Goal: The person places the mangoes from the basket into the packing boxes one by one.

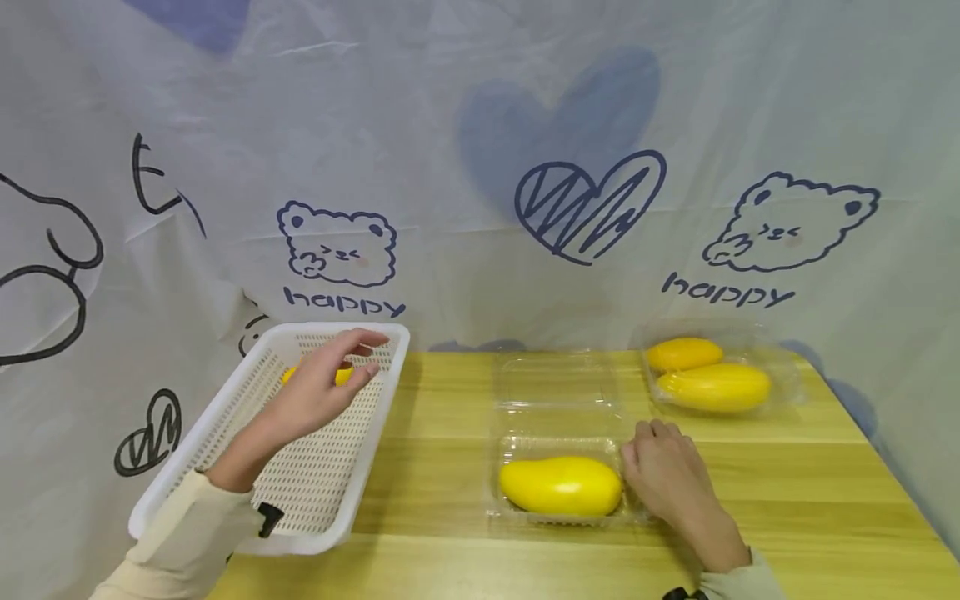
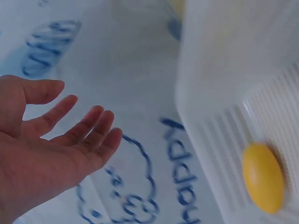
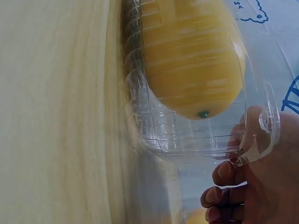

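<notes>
My left hand (image 1: 322, 387) hovers over the white basket (image 1: 360, 483), fingers parted and relaxed around nothing. A yellow mango (image 2: 263, 177) lies in the basket's far end, partly covered by that hand in the head view. At the right, my right hand (image 1: 667, 467) pinches the side rim of a clear plastic box (image 3: 201, 144) between thumb and curled fingers. Inside this box rests one large yellow mango (image 1: 561, 486), lying sideways, with a green stem spot showing in the right wrist view. The box's hinged lid (image 1: 557, 382) is folded back, away from me.
Behind the right hand, another clear box (image 1: 783, 379) holds two yellow mangoes (image 1: 716, 387) at the table's back right. A printed cloth (image 1: 450, 250) hangs right behind the wooden table (image 1: 810, 483) and along its sides.
</notes>
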`<state>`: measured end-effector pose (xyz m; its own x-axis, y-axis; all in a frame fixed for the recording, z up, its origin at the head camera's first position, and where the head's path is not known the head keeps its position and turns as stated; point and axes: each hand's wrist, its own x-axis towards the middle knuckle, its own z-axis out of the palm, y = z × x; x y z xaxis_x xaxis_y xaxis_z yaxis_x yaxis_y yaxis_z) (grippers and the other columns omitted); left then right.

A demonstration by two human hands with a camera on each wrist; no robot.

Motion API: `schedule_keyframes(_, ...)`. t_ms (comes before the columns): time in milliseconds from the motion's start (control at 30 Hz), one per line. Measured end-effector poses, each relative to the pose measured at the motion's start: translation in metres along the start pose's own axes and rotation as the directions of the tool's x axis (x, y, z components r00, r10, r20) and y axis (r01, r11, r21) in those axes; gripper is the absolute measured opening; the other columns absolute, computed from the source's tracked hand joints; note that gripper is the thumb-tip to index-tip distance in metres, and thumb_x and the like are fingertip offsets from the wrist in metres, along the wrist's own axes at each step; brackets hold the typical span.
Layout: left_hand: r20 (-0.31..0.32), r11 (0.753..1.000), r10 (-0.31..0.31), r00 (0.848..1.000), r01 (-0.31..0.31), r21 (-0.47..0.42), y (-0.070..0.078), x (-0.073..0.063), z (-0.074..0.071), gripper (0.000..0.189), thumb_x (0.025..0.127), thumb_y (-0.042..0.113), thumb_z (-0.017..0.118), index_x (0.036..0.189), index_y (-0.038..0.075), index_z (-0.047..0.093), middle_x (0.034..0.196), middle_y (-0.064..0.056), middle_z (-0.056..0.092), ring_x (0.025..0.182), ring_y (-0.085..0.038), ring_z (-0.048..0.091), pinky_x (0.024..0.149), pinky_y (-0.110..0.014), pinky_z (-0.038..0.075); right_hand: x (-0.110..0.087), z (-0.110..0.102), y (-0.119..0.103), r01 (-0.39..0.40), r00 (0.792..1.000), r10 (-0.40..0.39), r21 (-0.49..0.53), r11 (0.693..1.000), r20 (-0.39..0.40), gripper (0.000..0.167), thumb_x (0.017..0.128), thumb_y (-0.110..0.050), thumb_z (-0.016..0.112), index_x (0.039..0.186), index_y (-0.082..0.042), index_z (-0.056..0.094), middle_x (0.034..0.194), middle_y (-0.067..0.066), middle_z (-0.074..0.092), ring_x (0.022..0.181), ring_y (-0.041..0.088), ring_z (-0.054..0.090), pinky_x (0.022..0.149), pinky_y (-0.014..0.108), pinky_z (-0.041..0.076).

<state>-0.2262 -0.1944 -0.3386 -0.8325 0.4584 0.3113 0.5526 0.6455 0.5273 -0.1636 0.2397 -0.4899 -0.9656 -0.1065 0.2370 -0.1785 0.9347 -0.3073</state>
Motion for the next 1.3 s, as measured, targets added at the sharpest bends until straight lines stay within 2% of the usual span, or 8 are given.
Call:
schedule_keyframes(100, 0.006, 0.999, -0.033, 0.999, 0.033, -0.005, -0.016, 0.012, -0.009, 0.033, 0.102, 0.003, 0.058, 0.134, -0.005, 0.056, 0.134, -0.025, 0.060, 0.122, -0.043, 0.057, 0.100, -0.060, 0.048, 0.000, -0.002, 0.001, -0.007, 1.000, 0.007, -0.002, 1.000, -0.003, 0.023, 0.101, -0.014, 0.047, 0.079, -0.008, 0.051, 0.077, 0.006, 0.048, 0.074, 0.026, 0.046, 0.068, 0.042, 0.042)
schedule_keyframes(233, 0.022, 0.996, -0.082, 0.996, 0.081, 0.033, -0.035, 0.020, -0.016, 0.032, 0.103, 0.003, 0.057, 0.134, -0.006, 0.056, 0.134, -0.028, 0.059, 0.123, -0.046, 0.055, 0.100, -0.061, 0.047, 0.000, -0.003, 0.000, -0.003, 1.000, 0.003, 0.004, 1.000, 0.008, 0.024, 0.101, -0.014, 0.047, 0.078, -0.009, 0.050, 0.077, 0.006, 0.048, 0.074, 0.026, 0.047, 0.068, 0.042, 0.042)
schedule_keyframes(533, 0.068, 0.988, -0.109, 0.992, 0.101, 0.113, -0.064, 0.032, -0.013, 0.028, 0.101, 0.000, 0.055, 0.128, -0.007, 0.058, 0.130, -0.029, 0.059, 0.120, -0.049, 0.056, 0.101, -0.062, 0.046, 0.000, -0.003, 0.002, -0.008, 1.000, 0.008, 0.005, 1.000, 0.012, 0.026, 0.101, -0.013, 0.047, 0.075, -0.011, 0.048, 0.074, 0.005, 0.044, 0.071, 0.025, 0.042, 0.066, 0.039, 0.039)
schedule_keyframes(700, 0.099, 0.978, -0.145, 0.984, 0.127, 0.168, -0.087, 0.033, -0.015, 0.026, 0.101, -0.001, 0.054, 0.125, -0.009, 0.059, 0.126, -0.032, 0.060, 0.115, -0.049, 0.057, 0.098, -0.062, 0.047, 0.000, -0.003, 0.002, -0.003, 1.000, 0.002, 0.004, 1.000, 0.017, 0.025, 0.101, -0.014, 0.048, 0.076, -0.011, 0.048, 0.074, 0.005, 0.044, 0.071, 0.024, 0.043, 0.066, 0.039, 0.039)
schedule_keyframes(867, 0.159, 0.953, -0.223, 0.962, 0.181, 0.241, -0.109, 0.031, -0.014, 0.029, 0.102, 0.000, 0.050, 0.128, -0.011, 0.058, 0.125, -0.033, 0.061, 0.116, -0.050, 0.057, 0.099, -0.062, 0.046, 0.000, -0.003, 0.000, -0.010, 1.000, 0.010, 0.002, 1.000, 0.012, 0.024, 0.102, -0.015, 0.048, 0.078, -0.010, 0.050, 0.076, 0.005, 0.046, 0.073, 0.025, 0.046, 0.067, 0.042, 0.042)
schedule_keyframes(1067, 0.212, 0.937, -0.267, 0.940, 0.202, 0.285, -0.128, 0.027, -0.012, 0.037, 0.099, 0.003, 0.058, 0.132, -0.011, 0.055, 0.131, -0.037, 0.055, 0.123, -0.055, 0.050, 0.105, -0.066, 0.039, -0.001, -0.003, 0.000, -0.005, 1.000, 0.005, -0.006, 1.000, -0.001, 0.024, 0.102, -0.015, 0.049, 0.078, -0.009, 0.050, 0.075, 0.005, 0.045, 0.072, 0.024, 0.045, 0.067, 0.042, 0.041)
schedule_keyframes(1300, 0.260, 0.936, -0.262, 0.929, 0.179, 0.304, -0.147, 0.021, -0.010, 0.050, 0.089, 0.005, 0.073, 0.132, -0.013, 0.054, 0.128, -0.037, 0.057, 0.113, -0.049, 0.055, 0.101, -0.065, 0.042, 0.000, -0.002, 0.000, -0.002, 1.000, 0.002, -0.009, 1.000, -0.008, 0.024, 0.101, -0.014, 0.049, 0.078, -0.010, 0.049, 0.075, 0.005, 0.045, 0.071, 0.024, 0.044, 0.067, 0.041, 0.041)
